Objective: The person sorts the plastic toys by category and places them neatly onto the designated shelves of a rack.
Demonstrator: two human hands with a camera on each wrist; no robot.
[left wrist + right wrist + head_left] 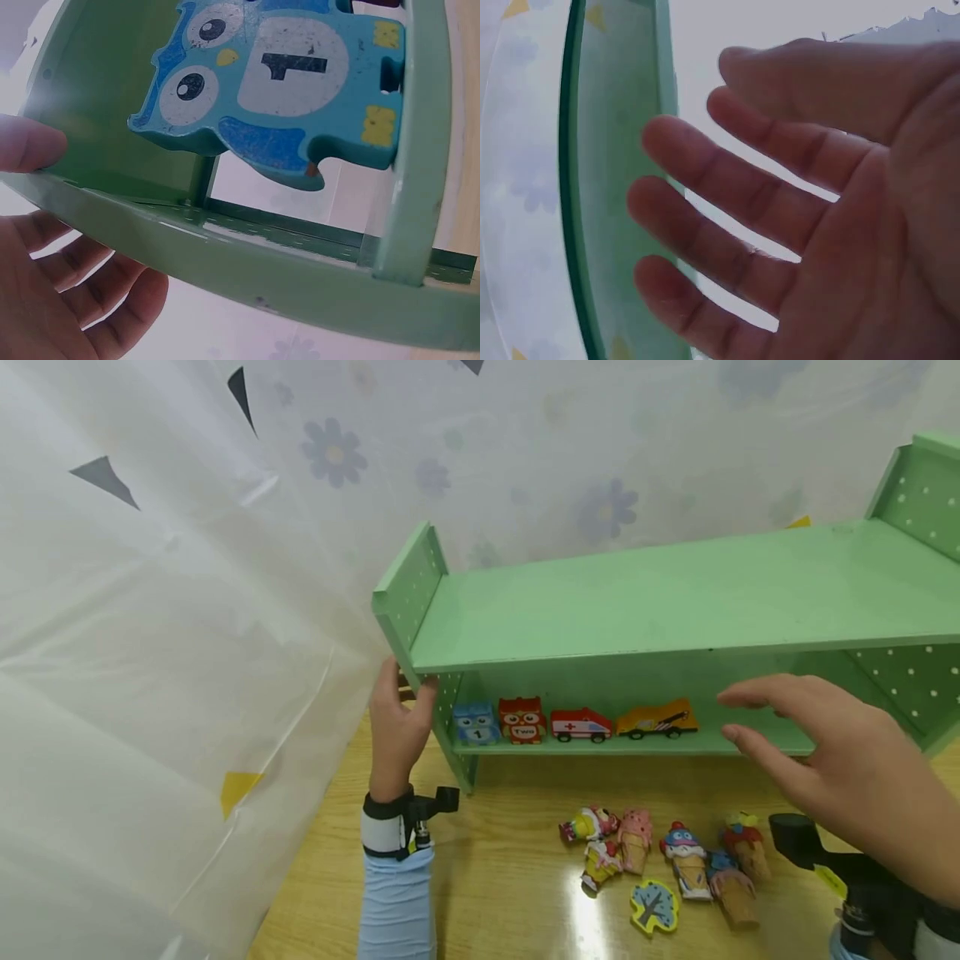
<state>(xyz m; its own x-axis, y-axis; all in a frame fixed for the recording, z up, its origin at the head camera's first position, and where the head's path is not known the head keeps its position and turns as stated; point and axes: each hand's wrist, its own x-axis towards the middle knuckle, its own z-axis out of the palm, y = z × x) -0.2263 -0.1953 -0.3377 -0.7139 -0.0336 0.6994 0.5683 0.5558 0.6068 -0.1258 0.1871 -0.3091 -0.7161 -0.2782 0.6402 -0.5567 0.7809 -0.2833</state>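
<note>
A green shelf (675, 602) with dotted side panels stands on the wooden table. My left hand (401, 727) holds the shelf's left side panel, thumb at the inner side and fingers along the outer side. Close by on the lower board sits a blue owl block (292, 82) marked 1. Beside it are a red owl block (522, 721), a red-and-white toy ambulance (581, 725) and a yellow toy tow truck (658, 719). My right hand (847, 760) is in front of the shelf's right part, holding nothing, with its fingers (727, 172) spread and relaxed.
Several ice-cream-cone figures (687, 864) lie on the table (502, 868) in front of the shelf. A yellow-edged tree piece (654, 907) lies nearest. Behind stands a pale flowered sheet (510, 468), which also runs down the left side.
</note>
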